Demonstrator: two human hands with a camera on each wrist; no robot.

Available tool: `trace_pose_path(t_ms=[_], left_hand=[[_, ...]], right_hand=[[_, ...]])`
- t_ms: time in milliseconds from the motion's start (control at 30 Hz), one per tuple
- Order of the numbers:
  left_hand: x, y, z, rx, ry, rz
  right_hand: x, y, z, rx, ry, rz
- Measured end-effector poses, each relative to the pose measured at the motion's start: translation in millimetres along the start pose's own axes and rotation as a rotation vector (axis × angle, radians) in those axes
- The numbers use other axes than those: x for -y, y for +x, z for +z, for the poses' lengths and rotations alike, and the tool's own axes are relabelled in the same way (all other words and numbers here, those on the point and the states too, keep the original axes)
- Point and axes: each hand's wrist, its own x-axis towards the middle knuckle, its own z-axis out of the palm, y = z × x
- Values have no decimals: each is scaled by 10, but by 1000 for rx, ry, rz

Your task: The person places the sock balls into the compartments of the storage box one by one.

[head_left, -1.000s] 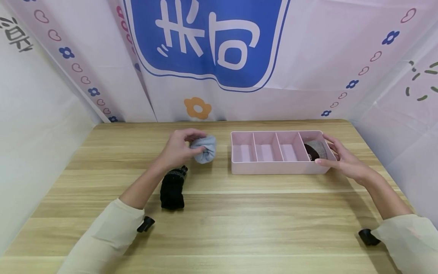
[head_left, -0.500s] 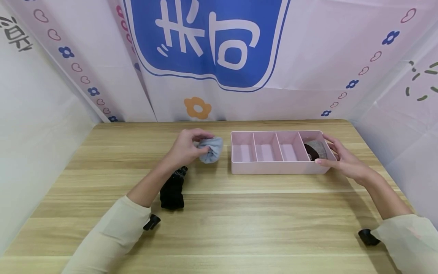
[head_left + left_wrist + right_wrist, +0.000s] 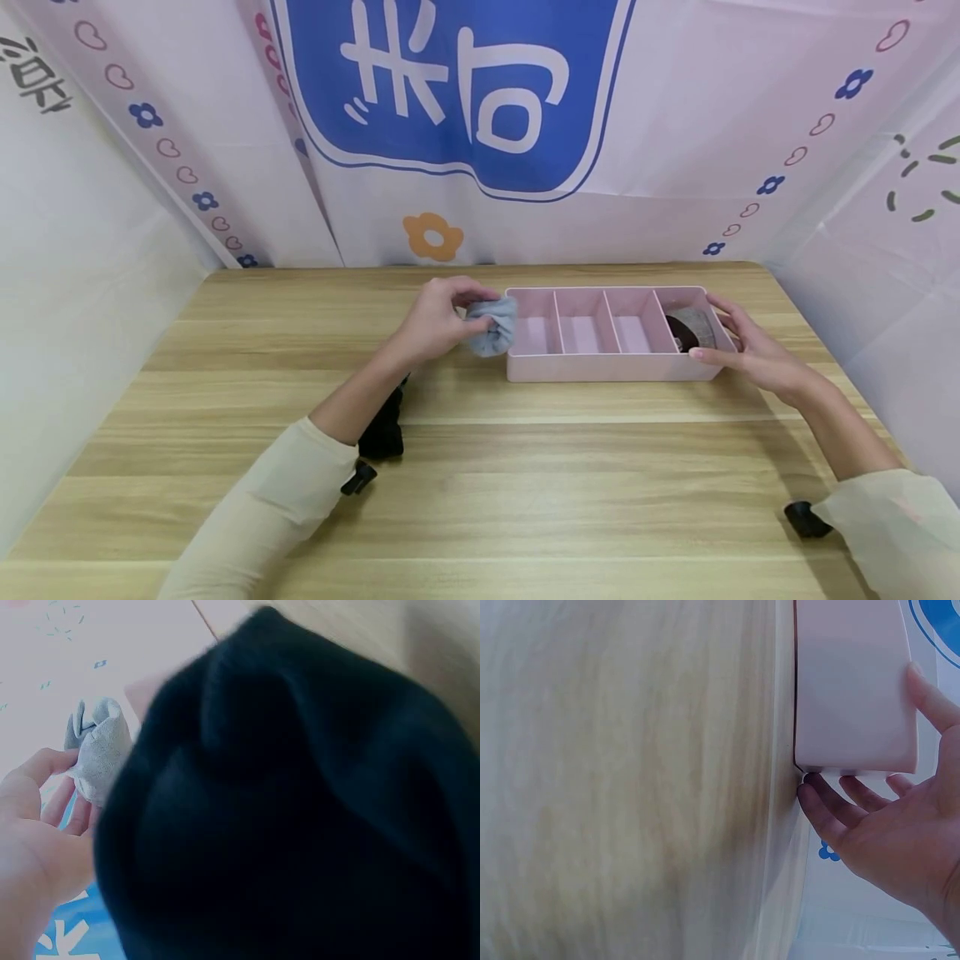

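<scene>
A balled-up light blue sock [image 3: 492, 325] is pinched between the thumb and fingers of my left hand [image 3: 442, 321], at the left end of a pink divided box [image 3: 607, 367]. In the left wrist view that balled sock [image 3: 101, 754] shows folded layers at its top. My right hand [image 3: 757, 354] holds the box's right end, thumb on the front rim and fingers along the end wall [image 3: 855, 771]. A grey and dark brown rolled sock [image 3: 696, 327] lies in the rightmost compartment; the other compartments hold nothing. Partly hidden under my left forearm is a black sock [image 3: 384, 429].
The wooden table [image 3: 570, 500] ends at a printed cloth backdrop [image 3: 645, 225] behind the box. White cloth walls [image 3: 90, 250] stand at both sides. Black fabric [image 3: 300, 810] fills much of the left wrist view.
My left hand has moved right with the blue sock, from beside the black sock to the box's left edge. My right hand and the box have stayed in place.
</scene>
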Motion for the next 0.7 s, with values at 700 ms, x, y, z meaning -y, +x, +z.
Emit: trace_pose_path(t_ms=[700], left_hand=[[-210, 229, 293, 43, -58, 0]], right_hand=[[6, -3, 5, -5, -3, 2]])
